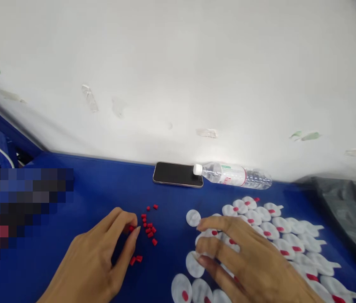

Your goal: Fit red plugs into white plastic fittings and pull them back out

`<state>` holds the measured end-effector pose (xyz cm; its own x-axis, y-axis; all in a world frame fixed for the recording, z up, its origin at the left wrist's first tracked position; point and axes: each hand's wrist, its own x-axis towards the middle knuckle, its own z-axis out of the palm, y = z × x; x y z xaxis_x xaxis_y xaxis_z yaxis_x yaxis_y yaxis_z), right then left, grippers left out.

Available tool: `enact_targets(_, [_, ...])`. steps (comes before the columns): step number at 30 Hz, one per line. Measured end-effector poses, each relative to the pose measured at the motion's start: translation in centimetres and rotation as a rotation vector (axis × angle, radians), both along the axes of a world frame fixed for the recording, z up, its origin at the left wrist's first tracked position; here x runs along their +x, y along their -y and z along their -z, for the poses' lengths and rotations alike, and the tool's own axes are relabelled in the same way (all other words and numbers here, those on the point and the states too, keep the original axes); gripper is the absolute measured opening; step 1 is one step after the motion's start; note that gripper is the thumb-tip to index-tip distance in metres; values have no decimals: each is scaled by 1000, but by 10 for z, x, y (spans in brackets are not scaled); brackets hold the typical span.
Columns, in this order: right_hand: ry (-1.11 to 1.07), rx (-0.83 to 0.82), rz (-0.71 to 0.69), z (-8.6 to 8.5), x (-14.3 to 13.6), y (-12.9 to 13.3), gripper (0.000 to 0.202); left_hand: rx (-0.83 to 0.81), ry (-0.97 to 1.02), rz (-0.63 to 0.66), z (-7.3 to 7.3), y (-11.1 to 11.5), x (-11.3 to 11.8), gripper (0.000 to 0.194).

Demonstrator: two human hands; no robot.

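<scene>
Right hand over white discs, fingers apart; left hand at red piece, can't tell if clamped! Blue worktop beneath. Bottle behind, red label lettering too small.

red pieces: small, scattered | white discs: clustered, seemingly overlapping

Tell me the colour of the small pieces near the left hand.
The small pieces are red, clearest in the head view.
</scene>
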<state>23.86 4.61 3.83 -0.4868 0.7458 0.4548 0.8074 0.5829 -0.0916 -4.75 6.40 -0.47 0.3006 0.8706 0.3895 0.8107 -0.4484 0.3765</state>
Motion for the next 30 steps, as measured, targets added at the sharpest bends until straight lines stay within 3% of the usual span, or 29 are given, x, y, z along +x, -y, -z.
enact_targets(3, [-42, -13, -46, -1, 1, -6, 30, 8, -31, 43, 7, 3, 3, 17])
enact_targets(8, [-50, 2, -87, 9, 7, -8, 32, 36, -24, 114, 6, 2, 7, 21])
enact_targets(12, [-61, -76, -81, 19, 15, -5, 29, 86, -37, 136, 3, 1, 9, 23])
enact_targets(15, [-27, -149, -61, 22, 20, -4, 39, 56, -53, 147, 3, 2, 8, 20])
enact_targets(18, [4, -162, -57, 21, 19, -7, 38, 21, -55, 159, 3, 3, 8, 20])
enact_targets(23, [-23, -93, -33, 5, 12, -2, 20, -14, -46, 153, 4, 3, 8, 23])
enact_targets(26, [-61, -117, -169, 4, 9, 5, 12, -64, -47, 167, 7, 4, 5, 24])
enact_targets(30, [-65, -84, -330, 25, 2, 12, 18, -103, -26, 152, 6, 4, 3, 26])
